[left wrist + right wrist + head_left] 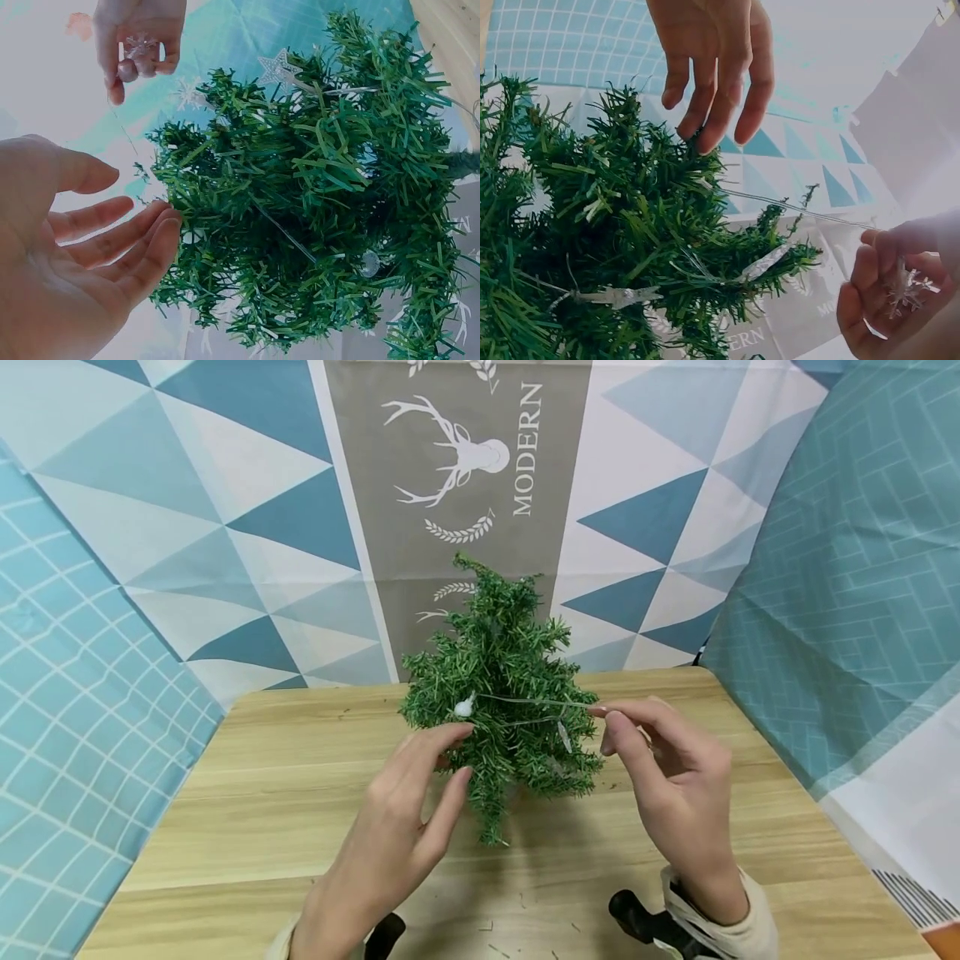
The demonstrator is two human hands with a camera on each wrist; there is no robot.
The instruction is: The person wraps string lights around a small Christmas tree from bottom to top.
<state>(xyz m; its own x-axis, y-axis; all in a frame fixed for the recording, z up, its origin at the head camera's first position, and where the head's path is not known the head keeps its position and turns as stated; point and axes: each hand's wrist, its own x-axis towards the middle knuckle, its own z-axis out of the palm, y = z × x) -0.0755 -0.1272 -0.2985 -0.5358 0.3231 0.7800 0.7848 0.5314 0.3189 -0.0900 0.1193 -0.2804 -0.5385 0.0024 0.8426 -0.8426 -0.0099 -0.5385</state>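
Note:
A small artificial Christmas tree [502, 668] stands between the two hands. My right hand [675, 777] pinches a clear string-light wire [532, 701], stretched from the tree's front. A clear snowflake light [904, 292] hangs at that hand's palm in the right wrist view. My left hand [397, 810] has its fingers parted and loosely bent, with fingertips at the tree's left branches; it grips nothing visible. A whitish light [464, 707] sits just above those fingertips. On the branches lie a star light [279, 69] and another snowflake light [189, 93], seen in the left wrist view.
The tree is on a wood-grain table [300, 777] with green needle bits scattered near the front. Patterned cloth [262, 527] hangs behind and at both sides. Black wrist-worn gear [633, 917] shows below the right hand.

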